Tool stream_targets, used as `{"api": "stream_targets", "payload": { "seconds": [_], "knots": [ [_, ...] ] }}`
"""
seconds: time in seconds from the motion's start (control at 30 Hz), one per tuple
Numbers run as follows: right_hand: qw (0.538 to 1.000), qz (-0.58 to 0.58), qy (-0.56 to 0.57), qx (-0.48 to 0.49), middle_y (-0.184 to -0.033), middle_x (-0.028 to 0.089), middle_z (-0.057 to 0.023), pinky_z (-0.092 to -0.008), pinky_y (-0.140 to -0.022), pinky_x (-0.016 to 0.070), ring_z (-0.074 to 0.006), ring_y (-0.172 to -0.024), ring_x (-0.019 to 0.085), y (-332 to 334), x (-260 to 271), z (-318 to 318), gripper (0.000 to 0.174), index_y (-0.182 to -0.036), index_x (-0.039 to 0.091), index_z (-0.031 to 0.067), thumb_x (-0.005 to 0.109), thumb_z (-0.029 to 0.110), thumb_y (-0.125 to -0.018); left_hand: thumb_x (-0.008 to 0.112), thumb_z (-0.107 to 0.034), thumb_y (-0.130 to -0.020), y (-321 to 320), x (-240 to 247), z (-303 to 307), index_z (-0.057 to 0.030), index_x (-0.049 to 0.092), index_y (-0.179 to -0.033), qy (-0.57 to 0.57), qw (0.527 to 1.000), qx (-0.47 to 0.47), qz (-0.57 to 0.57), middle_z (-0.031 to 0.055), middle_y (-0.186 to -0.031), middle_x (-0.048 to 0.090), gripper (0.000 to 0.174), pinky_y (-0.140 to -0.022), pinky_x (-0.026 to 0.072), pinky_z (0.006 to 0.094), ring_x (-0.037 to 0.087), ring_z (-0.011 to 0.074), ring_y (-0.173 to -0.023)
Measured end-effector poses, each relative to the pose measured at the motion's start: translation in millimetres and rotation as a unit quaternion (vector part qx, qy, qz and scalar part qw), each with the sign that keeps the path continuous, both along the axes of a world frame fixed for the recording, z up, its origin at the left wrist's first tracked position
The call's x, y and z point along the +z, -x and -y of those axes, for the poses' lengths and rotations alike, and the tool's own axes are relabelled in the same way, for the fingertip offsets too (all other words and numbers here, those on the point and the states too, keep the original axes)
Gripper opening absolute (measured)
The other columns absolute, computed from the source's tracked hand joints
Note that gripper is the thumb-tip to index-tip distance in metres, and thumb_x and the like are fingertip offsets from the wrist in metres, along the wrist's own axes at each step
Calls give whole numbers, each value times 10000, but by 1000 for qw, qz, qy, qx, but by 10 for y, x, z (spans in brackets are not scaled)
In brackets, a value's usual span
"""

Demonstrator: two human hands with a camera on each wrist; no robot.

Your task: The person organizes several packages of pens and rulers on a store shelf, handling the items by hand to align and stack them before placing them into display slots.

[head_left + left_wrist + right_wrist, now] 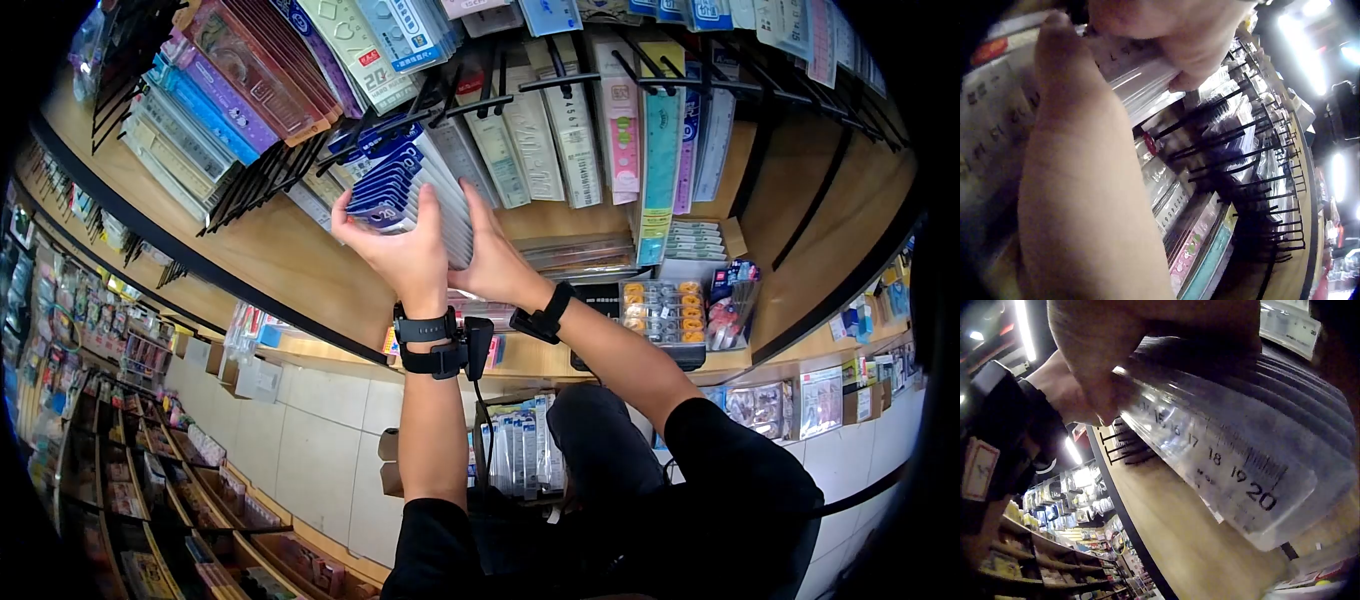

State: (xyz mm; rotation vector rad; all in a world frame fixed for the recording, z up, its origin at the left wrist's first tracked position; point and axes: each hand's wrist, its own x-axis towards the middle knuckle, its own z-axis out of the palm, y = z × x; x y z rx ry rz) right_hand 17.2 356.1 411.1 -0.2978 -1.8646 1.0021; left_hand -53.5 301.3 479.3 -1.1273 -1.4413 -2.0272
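The left hand (408, 245) and right hand (492, 260) grip the rulers (447, 190), long axis roughly 11-to-5 o'clock. Hooks (490, 103) lie at 12 o'clock.

rulers (1229, 456): glossy plastic | shelf (280, 270): smooth wood | sleeve (735, 440): matt cloth

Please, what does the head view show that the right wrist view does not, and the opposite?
Only the head view: blue header cards on the held ruler stack, and a hanging teal ruler.

Only the right wrist view: the scale numbers 16 to 20 on a held ruler, and a bright light strip.

Both: the ruler stack, a wooden shelf and a black wrist strap.
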Motion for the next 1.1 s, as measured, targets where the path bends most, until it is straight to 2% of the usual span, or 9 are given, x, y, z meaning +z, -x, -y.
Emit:
{"api": "stream_targets", "payload": {
  "seconds": [0.13,0.23,0.3,0.53,0.73,0.8,0.83,0.97,1.1],
  "knots": [
    [1000,0,0,6,-1412,243,-305,-430,-1080,269,-424,-1309,288,-1,-102,41,1078,-1407,144,-42,823,223,-613,779,-68,-700,17,-120,26,9,308,-1250,21,997,66,-29,145,-1124,449,728,-882,425,309,513,195,-979],
    [997,-41,-62,-17,-1393,281,-299,-431,-1073,280,-417,-1296,315,82,-332,61,1017,-1394,172,-41,804,206,-636,760,-48,-710,-73,-211,78,-9,290,-1263,-6,1000,13,1,163,-1142,450,726,-882,432,326,526,206,-978],
    [996,-49,36,63,-1380,307,-293,-430,-1071,283,-409,-1297,322,67,-408,138,978,-1389,189,-33,792,191,-652,757,-45,-712,-71,-257,77,-11,291,-1262,-5,1000,12,3,164,-1142,453,722,-886,431,327,526,207,-982],
    [996,-46,52,58,-1393,279,-311,-436,-1071,270,-412,-1307,305,-3,-500,232,942,-1379,211,-22,787,179,-662,754,-33,-715,-88,-390,159,-18,290,-1273,-1,999,-25,37,155,-1157,455,726,-898,428,325,514,205,-1011],
    [995,-13,-16,-94,-1407,220,-308,-499,-1061,249,-453,-1302,258,-207,-650,433,928,-1351,253,-18,807,204,-641,761,-22,-711,-225,-547,307,-24,297,-1282,18,993,-85,81,128,-1134,475,736,-884,432,306,518,187,-1000],
    [989,6,-22,-147,-1393,222,-308,-514,-1037,275,-455,-1268,293,-324,-629,565,927,-1330,286,-13,827,239,-620,760,-15,-711,-300,-532,425,-29,309,-1280,32,984,-125,125,114,-1105,492,726,-882,432,301,525,178,-989],
    [984,-14,-36,-173,-1335,326,-291,-503,-1012,305,-431,-1220,363,-363,-597,629,923,-1318,315,-6,838,258,-605,745,-7,-722,-316,-499,482,-32,316,-1283,28,977,-159,143,107,-1092,508,707,-887,428,299,531,174,-985],
    [992,-33,-62,-102,-1200,502,-238,-459,-939,395,-401,-1099,501,-482,-265,708,917,-1329,326,0,833,255,-608,752,-1,-706,-255,-258,680,-43,300,-1299,6,977,-175,118,112,-1115,498,747,-838,455,280,547,167,-949],
    [993,-43,-90,-65,-1147,537,-246,-430,-824,473,-405,-999,563,-463,64,697,869,-1319,336,-8,814,224,-631,706,20,-761,-120,46,699,-47,303,-1318,-28,969,-213,124,90,-1098,522,691,-858,447,290,537,157,-979]
  ]
}}
